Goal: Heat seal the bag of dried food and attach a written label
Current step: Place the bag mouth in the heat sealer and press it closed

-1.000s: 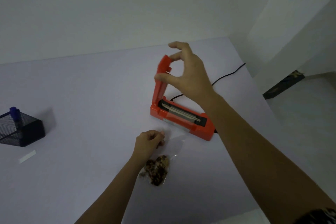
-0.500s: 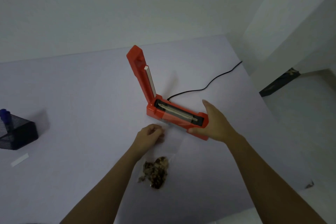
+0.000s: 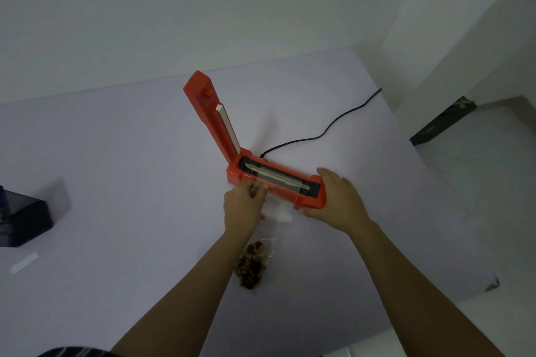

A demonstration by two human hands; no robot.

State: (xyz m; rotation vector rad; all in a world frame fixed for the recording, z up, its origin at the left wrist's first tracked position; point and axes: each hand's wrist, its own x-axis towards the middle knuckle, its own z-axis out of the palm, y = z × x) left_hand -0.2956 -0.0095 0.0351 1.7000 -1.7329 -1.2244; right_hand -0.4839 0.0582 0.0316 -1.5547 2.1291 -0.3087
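Observation:
An orange heat sealer (image 3: pixel 262 175) stands on the pale table (image 3: pixel 116 153) with its lid raised upright. A clear plastic bag (image 3: pixel 271 224) of brown dried food (image 3: pixel 251 268) lies in front of it, its open mouth reaching onto the sealing strip. My left hand (image 3: pixel 243 209) pinches the bag's top edge at the sealer's front. My right hand (image 3: pixel 338 201) grips the sealer's right end, thumb under the front, fingers over the top. A white blank label strip (image 3: pixel 24 262) lies at the far left.
A black mesh pen holder (image 3: pixel 20 220) stands at the left edge. The sealer's black power cord (image 3: pixel 324 130) runs back right off the table. The table's right edge drops to the floor near a dark object (image 3: pixel 443 122).
My right hand let go of the raised lid, came down and took hold of the sealer's right end. My left hand slid the bag's mouth forward onto the sealing strip.

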